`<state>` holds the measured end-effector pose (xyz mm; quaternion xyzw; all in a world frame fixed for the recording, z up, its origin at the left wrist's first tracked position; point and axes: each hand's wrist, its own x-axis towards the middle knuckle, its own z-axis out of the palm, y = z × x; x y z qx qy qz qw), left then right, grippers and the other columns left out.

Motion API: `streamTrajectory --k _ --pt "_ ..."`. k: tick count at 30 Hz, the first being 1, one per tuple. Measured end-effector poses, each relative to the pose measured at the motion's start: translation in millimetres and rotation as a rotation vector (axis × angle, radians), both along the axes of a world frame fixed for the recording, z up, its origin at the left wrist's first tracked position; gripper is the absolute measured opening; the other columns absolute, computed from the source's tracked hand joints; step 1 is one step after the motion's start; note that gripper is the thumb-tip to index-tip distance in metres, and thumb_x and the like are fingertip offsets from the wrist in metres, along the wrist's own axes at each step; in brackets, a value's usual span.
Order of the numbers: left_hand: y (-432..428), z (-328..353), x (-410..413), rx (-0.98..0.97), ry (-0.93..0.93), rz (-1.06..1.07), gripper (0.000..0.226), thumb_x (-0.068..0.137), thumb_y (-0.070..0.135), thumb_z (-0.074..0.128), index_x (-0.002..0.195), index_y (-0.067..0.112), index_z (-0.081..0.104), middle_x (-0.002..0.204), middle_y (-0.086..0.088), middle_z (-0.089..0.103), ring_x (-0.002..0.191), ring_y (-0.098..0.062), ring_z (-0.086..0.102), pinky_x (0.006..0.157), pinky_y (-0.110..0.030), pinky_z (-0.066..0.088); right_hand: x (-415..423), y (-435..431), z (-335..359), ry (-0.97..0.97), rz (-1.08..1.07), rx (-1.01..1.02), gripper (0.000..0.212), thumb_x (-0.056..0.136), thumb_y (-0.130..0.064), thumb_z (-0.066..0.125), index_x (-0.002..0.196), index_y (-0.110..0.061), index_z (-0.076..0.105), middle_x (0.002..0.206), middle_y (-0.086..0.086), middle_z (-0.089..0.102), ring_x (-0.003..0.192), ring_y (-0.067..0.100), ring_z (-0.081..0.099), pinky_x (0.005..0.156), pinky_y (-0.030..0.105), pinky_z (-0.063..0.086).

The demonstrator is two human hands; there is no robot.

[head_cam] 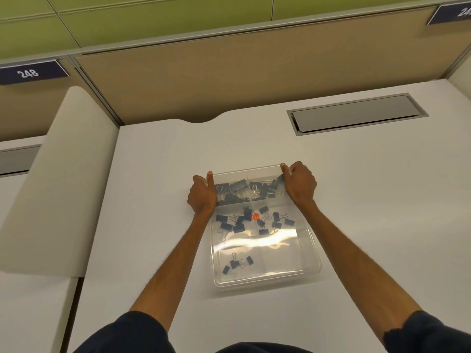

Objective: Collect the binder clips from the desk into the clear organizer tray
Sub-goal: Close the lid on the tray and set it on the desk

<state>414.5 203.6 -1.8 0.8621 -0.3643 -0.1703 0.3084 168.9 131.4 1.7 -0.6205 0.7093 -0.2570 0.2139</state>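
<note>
we look down at a pale desk [158, 174] with a tan partition behind it and a grey cable hatch [356, 114] well beyond our right hand. no loose clips show anywhere on the bare desk surface around us.

between our two forearms lies the clear organizer tray [267, 278], flat on the desk and running from our hands back toward our body. our left hand [202, 196] is wrapped around the far left edge of the tray, thumb up along the rim; our right hand [300, 183] is closed over the far right corner in the same way. both grips are narrow and holding the tray wall itself, not a clip.

the black binder clips [239, 222] are all inside the tray, as far as we can see. the heaviest pile sits in the two compartments directly between our hands. a looser scatter lies in the next section, just nearer to us than the grip. a few more rest in the near left compartment, well back from our hands; the near right one looks bare, though glare hides part of the middle. a small orange dot [255, 216] sits among the middle scatter, and we cannot tell what it is.

we judge the collecting finished or nearly so, with only steadying or moving the tray left to do.
</note>
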Motion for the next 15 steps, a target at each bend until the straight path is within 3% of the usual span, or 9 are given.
streamTrajectory --k 3,7,12,15 --pt "2.3 4.9 -7.9 -0.149 -0.193 -0.075 0.033 0.094 0.041 0.053 0.108 0.011 0.056 0.107 -0.008 0.059 0.089 -0.024 0.061 0.073 -0.035 0.048 5.9 5.8 2.2 0.148 0.112 -0.298 0.020 0.094 -0.021 0.061 0.111 -0.011 0.059 0.114 0.010 0.057 0.088 0.023 0.060 0.069 0.036 0.050" --pt "1.9 -1.2 -11.1 -0.295 -0.384 -0.302 0.024 0.091 0.027 0.060 0.105 0.009 0.067 0.110 -0.010 0.064 0.099 -0.025 0.060 0.079 -0.037 0.051 6.6 2.6 -7.6 0.370 0.313 -0.401 0.023 0.075 0.001 0.076 0.094 -0.009 0.067 0.098 0.009 0.067 0.088 0.026 0.058 0.067 0.036 0.048" --pt "4.0 -3.9 -9.3 -0.319 -0.390 -0.344 0.027 0.091 0.026 0.055 0.106 0.008 0.070 0.111 -0.011 0.066 0.102 -0.028 0.060 0.084 -0.041 0.049 8.0 4.7 -6.0 0.358 0.327 -0.402 0.019 0.084 -0.006 0.070 0.103 -0.008 0.068 0.102 0.009 0.069 0.091 0.027 0.059 0.074 0.039 0.048" --pt "13.4 -5.0 -17.0 -0.208 -0.468 -0.389 0.040 0.094 0.034 0.046 0.119 0.009 0.063 0.125 -0.012 0.061 0.118 -0.030 0.054 0.099 -0.049 0.039 10.7 6.3 -3.9 0.328 0.334 -0.422 0.015 0.090 -0.014 0.063 0.103 -0.008 0.069 0.106 0.011 0.068 0.093 0.027 0.061 0.080 0.041 0.049"
